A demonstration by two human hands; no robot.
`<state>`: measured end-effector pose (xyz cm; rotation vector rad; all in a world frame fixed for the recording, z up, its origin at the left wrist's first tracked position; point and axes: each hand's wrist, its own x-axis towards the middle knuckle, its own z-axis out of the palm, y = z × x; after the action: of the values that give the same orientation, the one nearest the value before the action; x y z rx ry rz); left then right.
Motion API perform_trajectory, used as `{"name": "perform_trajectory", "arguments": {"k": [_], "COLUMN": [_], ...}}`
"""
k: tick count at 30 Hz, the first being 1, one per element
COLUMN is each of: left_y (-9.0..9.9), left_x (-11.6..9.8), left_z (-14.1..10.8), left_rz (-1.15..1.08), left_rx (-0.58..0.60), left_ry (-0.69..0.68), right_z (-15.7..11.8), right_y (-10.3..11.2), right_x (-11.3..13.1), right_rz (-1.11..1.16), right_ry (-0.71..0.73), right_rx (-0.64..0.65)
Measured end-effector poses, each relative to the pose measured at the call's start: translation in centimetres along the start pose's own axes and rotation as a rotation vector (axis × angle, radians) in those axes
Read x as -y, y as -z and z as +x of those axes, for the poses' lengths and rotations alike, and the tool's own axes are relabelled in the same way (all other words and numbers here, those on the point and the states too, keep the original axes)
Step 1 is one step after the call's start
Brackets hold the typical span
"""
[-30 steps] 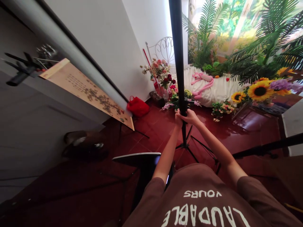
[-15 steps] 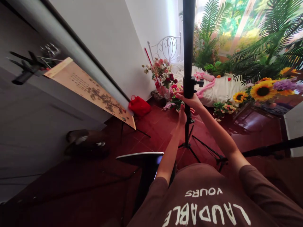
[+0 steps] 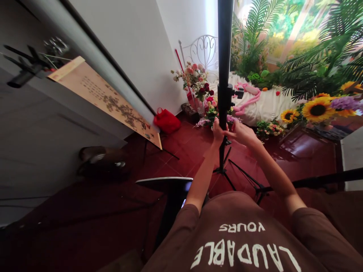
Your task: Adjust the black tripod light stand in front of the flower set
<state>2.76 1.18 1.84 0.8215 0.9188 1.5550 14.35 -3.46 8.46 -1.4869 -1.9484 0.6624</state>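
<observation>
A black light stand (image 3: 224, 68) rises upright in front of me, its tripod feet on the floor. My left hand (image 3: 218, 131) is closed around its pole, below a thick collar with a side knob (image 3: 238, 92). At the pole's right side is my right hand (image 3: 241, 133), its fingers apart and a fingertip reaching to the pole beside my left hand. Just beneath the hands is a smaller lower clamp (image 3: 227, 141), partly covered.
A hanging scroll (image 3: 113, 105) slants at left beside a red bag (image 3: 167, 121). Sunflowers (image 3: 317, 109), palm leaves and a white-draped bed (image 3: 272, 104) stand ahead. Another black pole (image 3: 317, 179) crosses at right. A dark, pale-rimmed panel (image 3: 164, 181) is by my left arm.
My right hand has come off its grip just under the collar and moved down and right, fingers loosened. My left hand stays on the pole. The view has shifted slightly.
</observation>
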Motion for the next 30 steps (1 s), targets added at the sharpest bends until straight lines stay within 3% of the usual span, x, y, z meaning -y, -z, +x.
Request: {"name": "perform_trajectory", "arguments": {"k": [4, 9, 12, 15, 17, 20, 26, 30], "left_y": [-0.4, -0.6, -0.6, -0.6, -0.6, -0.7, -0.5, 0.0], "left_x": [-0.3, -0.4, -0.4, -0.5, -0.5, -0.6, -0.5, 0.7], "left_z": [-0.4, -0.7, -0.7, -0.7, -0.7, -0.8, -0.6, 0.1], "left_rz": [0.030, 0.051, 0.045, 0.057, 0.067, 0.066, 0.047, 0.032], "left_rx": [0.009, 0.031, 0.034, 0.028, 0.024, 0.013, 0.027, 0.000], "left_ry": [-0.039, -0.072, -0.080, -0.082, -0.080, -0.076, -0.041, 0.006], "right_z": [-2.7, -3.3, -3.8, -4.4, -4.7, -4.9, -4.6, -4.8], "right_y": [-1.7, -3.9, -5.0, -6.5, -7.6, -8.9, -9.5, -9.1], "right_x": [-2.3, -2.9, -3.1, -3.0, -2.6, -1.6, -0.1, 0.3], "right_rz": [-0.099, 0.098, 0.421, 0.965, 1.339, 1.714, 1.889, 1.940], "right_ry": [-0.059, -0.084, -0.201, -0.444, -0.549, -0.529, -0.493, -0.513], "right_rx": [0.172, 0.169, 0.227, 0.279, 0.248, 0.107, -0.233, -0.231]}}
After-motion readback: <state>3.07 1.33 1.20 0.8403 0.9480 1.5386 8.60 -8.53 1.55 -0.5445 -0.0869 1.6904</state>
